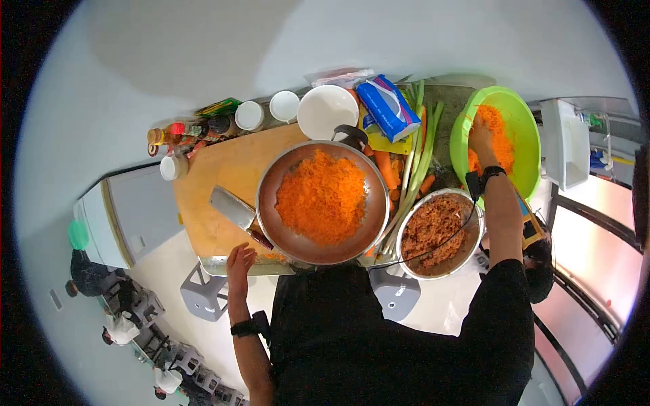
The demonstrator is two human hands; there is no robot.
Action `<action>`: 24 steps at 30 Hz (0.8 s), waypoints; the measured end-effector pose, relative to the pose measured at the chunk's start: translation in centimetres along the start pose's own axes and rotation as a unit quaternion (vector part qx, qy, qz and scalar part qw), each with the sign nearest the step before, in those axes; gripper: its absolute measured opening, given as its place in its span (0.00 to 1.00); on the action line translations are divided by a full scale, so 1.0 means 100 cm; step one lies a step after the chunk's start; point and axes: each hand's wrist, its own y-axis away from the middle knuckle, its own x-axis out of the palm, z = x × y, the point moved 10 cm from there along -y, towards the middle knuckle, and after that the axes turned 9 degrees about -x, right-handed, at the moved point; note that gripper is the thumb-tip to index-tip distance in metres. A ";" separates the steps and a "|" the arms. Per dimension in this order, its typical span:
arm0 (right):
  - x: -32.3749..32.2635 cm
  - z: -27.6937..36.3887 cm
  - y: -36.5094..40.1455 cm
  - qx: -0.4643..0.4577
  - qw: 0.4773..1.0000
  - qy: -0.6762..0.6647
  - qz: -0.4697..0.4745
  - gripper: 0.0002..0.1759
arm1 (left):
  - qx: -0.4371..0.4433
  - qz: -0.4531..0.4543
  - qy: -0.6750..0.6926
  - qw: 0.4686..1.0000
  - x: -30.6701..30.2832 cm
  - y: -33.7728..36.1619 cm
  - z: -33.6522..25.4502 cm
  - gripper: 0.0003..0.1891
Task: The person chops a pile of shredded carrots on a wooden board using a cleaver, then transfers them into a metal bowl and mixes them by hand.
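Observation:
My right hand (482,141) reaches into a green basin (531,145), its fingers down in the finely chopped carrot (504,139) and largely hidden. At the near edge of the table, my left hand (240,260) hangs with loosely bent fingers and nothing in it. Just beyond it lies a cleaver (233,208), its dark handle pointing towards the pan. Between my hands sits a wide frying pan (267,223) with a heap of chopped carrot (321,199). A metal bowl (476,245) of brownish minced filling (437,233) stands in front of the green basin.
Green onions (426,159) and whole carrots (386,169) lie right of the pan. Behind are a white bowl (328,111), a blue packet (389,108), white cups (250,116) and sauce bottles (177,132). A wooden board (210,169) covers the table's left. Stools (203,294) stand below; people sit far left.

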 end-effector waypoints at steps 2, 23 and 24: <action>-0.022 0.005 0.005 0.082 0.994 -0.070 -0.006 0.31 | 0.015 0.016 0.002 1.000 0.015 -0.014 -0.018 0.17; -0.106 -0.030 0.047 0.044 0.777 -0.624 -0.069 0.24 | 0.036 0.052 -0.005 0.998 -0.012 -0.041 -0.005 0.18; -0.105 -0.008 0.029 0.028 0.775 -0.629 -0.060 0.24 | 0.035 0.066 0.014 0.997 -0.017 -0.047 0.004 0.18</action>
